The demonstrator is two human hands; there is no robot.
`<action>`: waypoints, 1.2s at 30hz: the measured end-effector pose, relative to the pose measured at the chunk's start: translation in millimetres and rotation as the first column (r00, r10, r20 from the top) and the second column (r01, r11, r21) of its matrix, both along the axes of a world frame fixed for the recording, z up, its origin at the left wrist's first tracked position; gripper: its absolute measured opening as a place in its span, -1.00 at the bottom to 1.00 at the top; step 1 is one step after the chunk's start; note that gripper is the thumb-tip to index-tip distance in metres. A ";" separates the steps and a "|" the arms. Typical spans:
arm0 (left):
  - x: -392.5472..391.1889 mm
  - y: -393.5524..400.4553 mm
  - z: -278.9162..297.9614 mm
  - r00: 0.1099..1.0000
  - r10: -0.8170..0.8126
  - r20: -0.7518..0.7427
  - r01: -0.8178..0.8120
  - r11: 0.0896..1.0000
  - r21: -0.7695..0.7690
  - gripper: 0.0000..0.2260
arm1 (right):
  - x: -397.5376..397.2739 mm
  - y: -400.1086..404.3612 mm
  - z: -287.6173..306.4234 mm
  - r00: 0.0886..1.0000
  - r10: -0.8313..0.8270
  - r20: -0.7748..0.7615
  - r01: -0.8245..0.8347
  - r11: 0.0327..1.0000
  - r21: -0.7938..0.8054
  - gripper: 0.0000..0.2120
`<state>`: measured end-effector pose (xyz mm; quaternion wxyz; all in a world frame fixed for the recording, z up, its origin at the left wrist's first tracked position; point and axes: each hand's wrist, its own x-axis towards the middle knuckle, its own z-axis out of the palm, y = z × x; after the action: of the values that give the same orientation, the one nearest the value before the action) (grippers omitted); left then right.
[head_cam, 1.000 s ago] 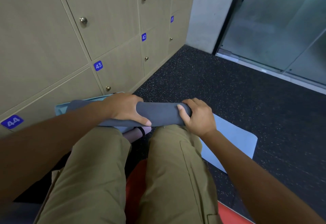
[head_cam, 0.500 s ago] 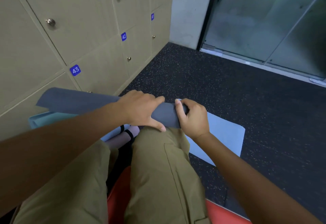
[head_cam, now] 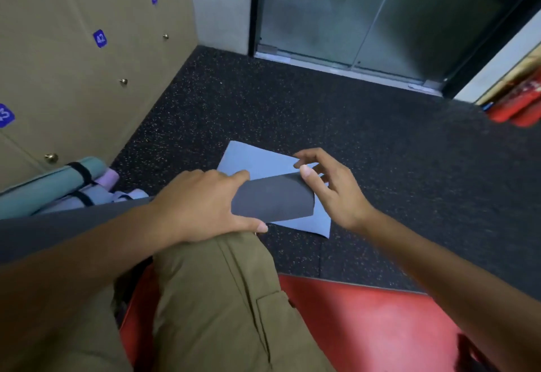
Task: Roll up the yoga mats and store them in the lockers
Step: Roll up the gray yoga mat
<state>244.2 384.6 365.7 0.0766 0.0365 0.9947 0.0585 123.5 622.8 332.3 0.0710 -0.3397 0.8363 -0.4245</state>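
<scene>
- The dark grey rolled foam yoga mat (head_cam: 272,200) lies across the knee, above the speckled black floor (head_cam: 292,102).
- Left hand (head_cam: 202,205) grips the roll; keep it tight.
- Right hand (head_cam: 330,187), fingers relaxed, touches the end; square it before heading to the beige lockers (head_cam: 73,58).

Dark rubber floor (head_cam: 336,114) with pale flecks runs from the wall at left to a glass sliding door (head_cam: 366,11) at the far end, which sits on a pale threshold strip (head_cam: 345,71). A grey concrete pillar (head_cam: 221,3) stands just left of the door frame, and a heap of red items (head_cam: 521,102), too blurred to name, lies at the right edge beside a pale wall. Khaki trousers (head_cam: 216,307) fill the lower middle, one knee raised.
</scene>
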 end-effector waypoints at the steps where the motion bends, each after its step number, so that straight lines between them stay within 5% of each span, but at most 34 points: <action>1: 3.3 5.3 -3.2 1.000 -0.002 -0.008 0.003 1.000 0.016 -0.35 | 2.6 10.6 -0.3 0.999 -0.017 0.030 0.017 1.000 0.018 -0.69; 8: 8.4 30.1 -13.2 0.984 -0.108 -0.143 0.102 0.994 -0.051 -0.34 | 5.2 97.3 -7.1 0.971 -0.145 0.192 0.075 0.940 0.333 -0.77; 14: 10.7 61.1 -0.7 0.967 -0.200 -0.157 0.164 0.963 -0.216 -0.37 | 16.1 177.2 -22.1 0.905 -0.209 0.371 -0.130 0.694 0.708 -0.77; 21: 12.2 89.8 13.3 0.963 -0.243 -0.120 0.198 0.932 -0.304 -0.34 | 49.6 260.4 -32.1 0.871 -0.365 0.329 -0.165 0.413 0.895 -0.64; 28: 12.1 98.0 13.0 0.964 -0.242 -0.109 0.201 0.933 -0.298 -0.31 | 68.6 309.7 -38.8 0.846 -0.484 0.226 -0.125 0.231 0.965 -0.51; 36: 8.5 88.3 3.1 0.967 -0.225 -0.121 0.182 0.939 -0.292 -0.35 | 77.8 327.4 -46.2 0.762 -0.599 0.244 -0.050 0.322 0.945 -0.49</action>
<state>252.7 472.9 368.9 0.0105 0.1328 0.9867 -0.0932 201.3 950.2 286.1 0.4102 0.0577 0.9097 0.0284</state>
